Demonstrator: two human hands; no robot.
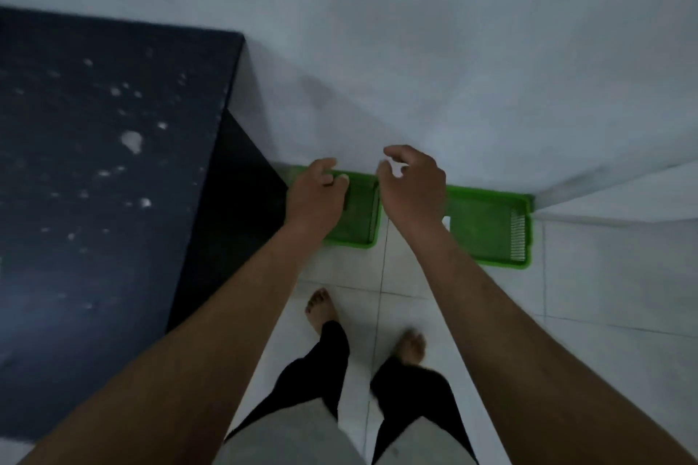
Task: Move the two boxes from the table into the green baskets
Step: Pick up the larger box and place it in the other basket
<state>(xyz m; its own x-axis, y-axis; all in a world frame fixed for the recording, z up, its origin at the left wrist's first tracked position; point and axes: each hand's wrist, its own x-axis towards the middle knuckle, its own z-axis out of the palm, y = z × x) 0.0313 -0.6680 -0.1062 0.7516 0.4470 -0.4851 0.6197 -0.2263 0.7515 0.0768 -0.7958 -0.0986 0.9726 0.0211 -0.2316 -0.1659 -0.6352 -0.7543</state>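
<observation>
Seen from above, two green baskets sit on the white tiled floor [604,276] against the foot of the pale wall [415,49], side by side with a narrow strip of floor between them. The left basket [359,226] lies just past the centre of the view toward 12 o'clock; the right basket [487,230] lies toward 2 o'clock from the centre. Both are shallow, rectangular, bright green plastic with rounded corners, and the right one shows a slotted wall at its right end. A small white patch shows at the left edge of the right basket, beside the forearm; whether it is a box cannot be told. A dark shape lies inside the left basket under the fingers, too blurred to name.

The left hand [315,196] hangs over the left basket, fingers loosely curled and partly spread, holding nothing visible. The right hand [413,185] is over the gap between the two baskets, thumb and fingers bent toward each other in a loose, fairly wide claw, also with nothing in it.

The dark table [94,162], speckled with pale spots, fills the view from 8 to 10 o'clock, with no box showing on the part in view. At 6 o'clock are two bare feet [321,310] and dark trouser legs.
</observation>
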